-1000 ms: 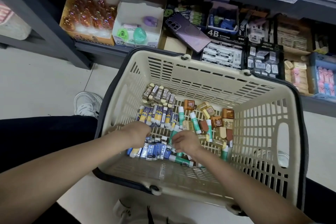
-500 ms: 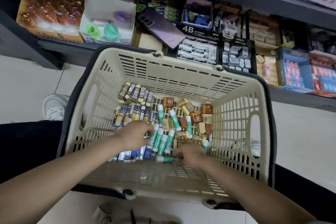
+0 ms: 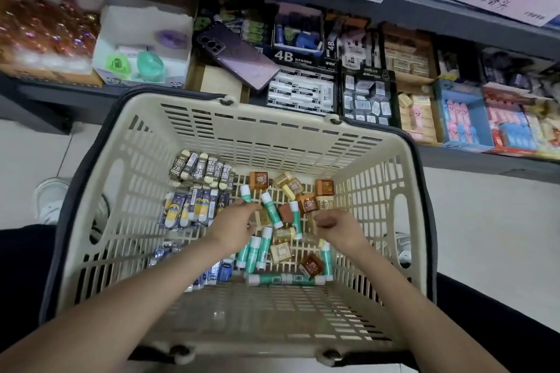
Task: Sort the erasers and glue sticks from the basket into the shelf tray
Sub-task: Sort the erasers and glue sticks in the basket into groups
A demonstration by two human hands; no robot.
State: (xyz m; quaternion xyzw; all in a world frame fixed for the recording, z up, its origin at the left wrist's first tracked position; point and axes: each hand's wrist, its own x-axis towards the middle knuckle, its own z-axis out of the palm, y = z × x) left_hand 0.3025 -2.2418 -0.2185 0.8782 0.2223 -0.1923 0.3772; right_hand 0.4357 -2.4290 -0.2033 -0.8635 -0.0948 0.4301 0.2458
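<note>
**Both hands down in the basket among glue sticks and erasers**

Reaches both bare forearms over the near rim into the beige basket (image 3: 272,142), which stands on the floor just near of a low dark shelf (image 3: 60,94).

Holds the left hand (image 3: 233,230) at mid-basket, fingers curled, tips at the near end of a green-and-white glue stick (image 3: 246,192) that points far. Too blurred to tell whether pinched or merely touched.

Holds the right hand (image 3: 339,230) just right of it and apart from it, fingers folded in, thumb laid across the front. Cannot tell whether anything sits inside the curl.

Between and near of the hands, more glue sticks (image 3: 257,251) loose on the basket floor, some lying crosswise by the near side. Mixed among them, brown and yellow cube erasers (image 3: 309,204).

At the far left of the basket floor, a row of 2B erasers (image 3: 201,168). Just near of that, a row of blue-and-yellow packs (image 3: 194,206). Nearer still, beside the left forearm, blue-wrapped pieces (image 3: 218,271), too blurred to name.

On the shelf, far of the basket: a purple phone (image 3: 242,60) lying tilted over a cardboard tray (image 3: 219,82), a box of 4B erasers (image 3: 300,91) right of it, and further boxes of small stationery off to the right.

Left of the basket, a white shoe (image 3: 50,200) on the pale floor.
</note>
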